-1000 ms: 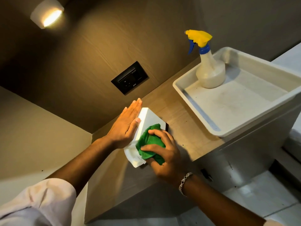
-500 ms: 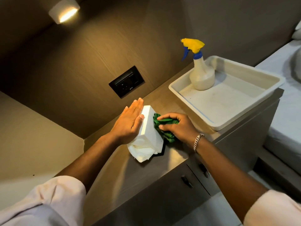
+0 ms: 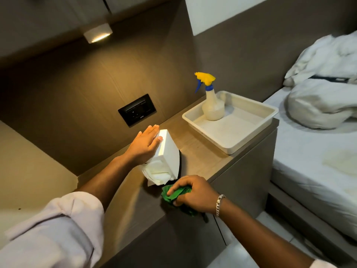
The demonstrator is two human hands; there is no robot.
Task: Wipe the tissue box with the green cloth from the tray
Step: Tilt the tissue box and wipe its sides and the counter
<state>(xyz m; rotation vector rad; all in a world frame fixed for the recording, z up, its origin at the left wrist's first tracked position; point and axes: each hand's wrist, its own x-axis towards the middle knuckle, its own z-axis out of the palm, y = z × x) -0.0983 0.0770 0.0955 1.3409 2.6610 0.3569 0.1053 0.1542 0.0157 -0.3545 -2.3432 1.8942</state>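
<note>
The white tissue box stands tilted on its side on the bedside cabinet top, with tissue hanging out of its near end. My left hand lies flat against the box's left face, fingers straight, steadying it. My right hand is closed around the bunched green cloth at the cabinet's front edge, just below the near end of the box. Whether the cloth touches the box I cannot tell. The white tray sits at the right end of the cabinet.
A spray bottle with a yellow and blue head stands in the tray's back corner. A black socket panel is set in the wall behind. A bed with crumpled white bedding lies to the right. A wall lamp glows above.
My right hand carried the green cloth from the box's right side down to its near end at the cabinet's front edge. My left hand stayed flat on the box. The view pulled back.
</note>
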